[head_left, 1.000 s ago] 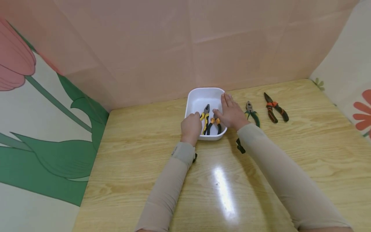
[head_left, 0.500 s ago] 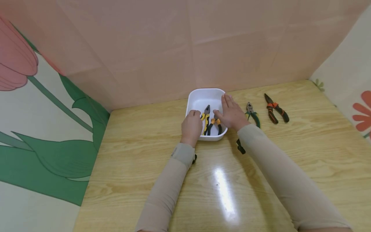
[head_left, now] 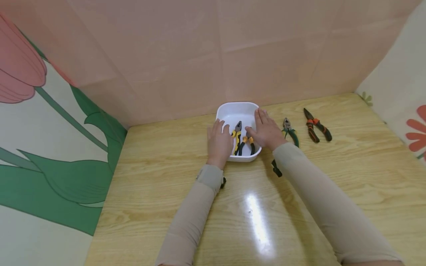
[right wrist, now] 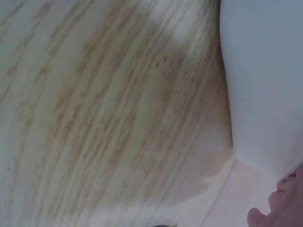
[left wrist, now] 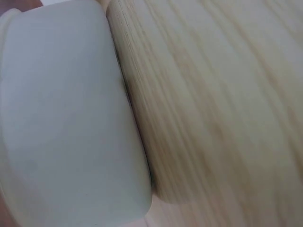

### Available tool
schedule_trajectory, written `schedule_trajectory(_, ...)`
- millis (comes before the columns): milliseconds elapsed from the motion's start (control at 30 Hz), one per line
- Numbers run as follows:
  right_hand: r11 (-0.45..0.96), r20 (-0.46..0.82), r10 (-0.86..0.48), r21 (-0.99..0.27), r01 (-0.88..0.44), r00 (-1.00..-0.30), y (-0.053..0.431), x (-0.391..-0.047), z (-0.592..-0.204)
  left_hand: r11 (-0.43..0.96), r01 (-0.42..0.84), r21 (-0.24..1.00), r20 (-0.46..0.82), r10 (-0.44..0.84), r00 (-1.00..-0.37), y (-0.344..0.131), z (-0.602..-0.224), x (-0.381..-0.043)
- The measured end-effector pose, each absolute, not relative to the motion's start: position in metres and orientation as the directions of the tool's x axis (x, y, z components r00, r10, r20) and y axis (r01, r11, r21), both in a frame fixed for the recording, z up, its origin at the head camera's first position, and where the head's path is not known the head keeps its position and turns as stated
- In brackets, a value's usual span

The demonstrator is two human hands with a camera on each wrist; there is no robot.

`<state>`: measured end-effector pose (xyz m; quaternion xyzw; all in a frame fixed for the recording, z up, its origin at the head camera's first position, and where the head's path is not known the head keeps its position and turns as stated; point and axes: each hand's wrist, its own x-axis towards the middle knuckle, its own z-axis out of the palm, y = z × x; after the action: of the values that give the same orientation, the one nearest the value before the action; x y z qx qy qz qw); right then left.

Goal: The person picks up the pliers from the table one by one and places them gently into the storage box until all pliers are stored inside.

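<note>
White tray (head_left: 235, 113) sat between left hand (head_left: 220, 145), fingers loose at its left rim, and right hand (head_left: 267, 130), fingers straight along its right.

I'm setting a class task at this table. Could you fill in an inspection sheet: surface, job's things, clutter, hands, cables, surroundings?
Surface: wood-grain table, glare streak between the forearms.
Job's things: white tray holding yellow-black pliers and orange-black pliers; green pliers and red-black pliers on the table to its right.
Clutter: nothing seen.
Hands: left hand at the tray's left rim, fingers spread; right hand at its right rim, fingers straight.
Cables: nothing seen.
Surroundings: pink backdrop behind; flower-patterned panels left and right.
</note>
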<state>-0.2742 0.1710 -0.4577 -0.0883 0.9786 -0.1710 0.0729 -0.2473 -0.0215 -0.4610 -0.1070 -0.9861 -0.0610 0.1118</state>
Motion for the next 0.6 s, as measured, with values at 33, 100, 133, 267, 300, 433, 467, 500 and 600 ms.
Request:
schedule_trajectory(33,0.925,-0.113,-0.198,-0.349,-0.148,-0.974,0.171,-0.275,-0.458,0.973,0.215,0.088,0.236,0.189,-0.953,-0.022,-0.461,-0.247)
schedule_trajectory(100,0.925,-0.117,-0.198,-0.350,-0.146,-0.973,0.171,-0.275,-0.459,0.976,0.201,0.081,0.245,0.176,-0.953,-0.023,-0.462,-0.247)
schedule_trajectory(133,0.925,-0.119,-0.197,-0.350,-0.145,-0.973,0.172,-0.275,-0.459,0.977,0.196,0.081,0.254,0.170,-0.952,-0.023,-0.463,-0.247)
schedule_trajectory(267,0.927,-0.128,-0.194,-0.348,-0.140,-0.973,0.172,-0.276,-0.460,0.977,0.187,0.102,0.279,0.152,-0.948,-0.026,-0.465,-0.247)
schedule_trajectory(300,0.928,-0.127,-0.194,-0.346,-0.140,-0.973,0.172,-0.276,-0.460,0.975,0.186,0.117,0.277,0.148,-0.949,-0.026,-0.465,-0.247)
schedule_trajectory(433,0.931,-0.117,-0.196,-0.334,-0.147,-0.974,0.171,-0.275,-0.459,0.969,0.187,0.162,0.255,0.141,-0.957,-0.028,-0.464,-0.248)
schedule_trajectory(467,0.931,-0.117,-0.197,-0.332,-0.148,-0.973,0.171,-0.275,-0.458,0.968,0.185,0.170,0.243,0.141,-0.960,-0.028,-0.463,-0.249)
schedule_trajectory(500,0.932,-0.119,-0.197,-0.330,-0.149,-0.973,0.171,-0.275,-0.458,0.968,0.182,0.174,0.229,0.140,-0.963,-0.029,-0.463,-0.249)
schedule_trajectory(600,0.933,-0.124,-0.198,-0.327,-0.148,-0.972,0.171,-0.275,-0.457,0.970,0.170,0.175,0.186,0.137,-0.973,-0.032,-0.462,-0.249)
